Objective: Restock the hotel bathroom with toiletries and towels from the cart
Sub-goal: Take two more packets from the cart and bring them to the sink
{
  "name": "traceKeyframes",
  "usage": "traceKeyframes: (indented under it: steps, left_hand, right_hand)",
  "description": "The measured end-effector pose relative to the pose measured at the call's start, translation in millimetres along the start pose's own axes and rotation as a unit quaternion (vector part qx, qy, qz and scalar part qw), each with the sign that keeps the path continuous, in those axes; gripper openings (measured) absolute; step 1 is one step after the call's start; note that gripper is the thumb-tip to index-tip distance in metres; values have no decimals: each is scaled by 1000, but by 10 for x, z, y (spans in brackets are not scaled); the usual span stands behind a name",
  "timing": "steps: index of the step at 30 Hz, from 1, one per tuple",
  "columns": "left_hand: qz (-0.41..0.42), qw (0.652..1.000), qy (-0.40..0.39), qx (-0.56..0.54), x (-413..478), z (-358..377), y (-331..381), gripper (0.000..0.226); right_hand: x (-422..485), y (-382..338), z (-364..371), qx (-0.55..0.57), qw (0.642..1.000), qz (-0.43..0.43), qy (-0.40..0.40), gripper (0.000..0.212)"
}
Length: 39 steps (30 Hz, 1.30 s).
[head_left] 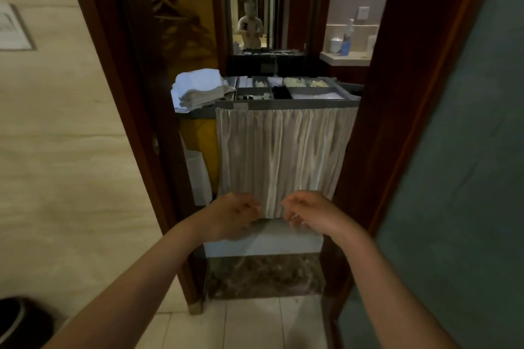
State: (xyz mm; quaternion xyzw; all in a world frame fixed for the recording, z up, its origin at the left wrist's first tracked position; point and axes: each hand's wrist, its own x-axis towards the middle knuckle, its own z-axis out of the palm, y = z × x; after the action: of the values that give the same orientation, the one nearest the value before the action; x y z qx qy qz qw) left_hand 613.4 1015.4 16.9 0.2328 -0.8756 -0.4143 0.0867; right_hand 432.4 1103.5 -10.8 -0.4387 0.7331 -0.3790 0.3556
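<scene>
A housekeeping cart [286, 104] stands in the doorway ahead, its front covered by a beige pleated curtain [283, 156]. Its grey top tray holds several compartments of small toiletries [295, 83]. Folded white towels [198, 88] are stacked on the cart's left end. My left hand [234, 214] and my right hand [307, 211] are raised side by side in front of the curtain's lower edge, fingers curled inward. Neither hand visibly holds anything, and whether the fingertips touch the curtain I cannot tell.
Dark wooden door frames [397, 122] flank the cart on both sides. A yellow bag [202, 147] hangs on the cart's left. A mirror [251, 3] behind shows a person. A counter [346, 58] with bottles is at the back right. A dark bin [19, 323] sits bottom left.
</scene>
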Motion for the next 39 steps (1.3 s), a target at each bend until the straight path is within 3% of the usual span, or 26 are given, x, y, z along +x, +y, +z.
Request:
traceKeyframes:
  steps: [11,21,31,39]
  left_hand:
    - [19,999,17,44,1301,-761,-584,15]
    - [39,998,-16,-51,2740,-1660,-1362,17]
    - [22,999,-40,28,3860,-1922,-1814,12]
    - [30,999,-20,26,4954,-2188,-1934,16]
  right_hand:
    - [1473,-127,-327,8,1000,8,-4,15]
    - [2794,-503,-710,-76,996,-35,13,17]
    - [3835,-412,-1141,-102,994,-25,10,17]
    - [5104,-293,-1656,-92,992,-84,-7,17]
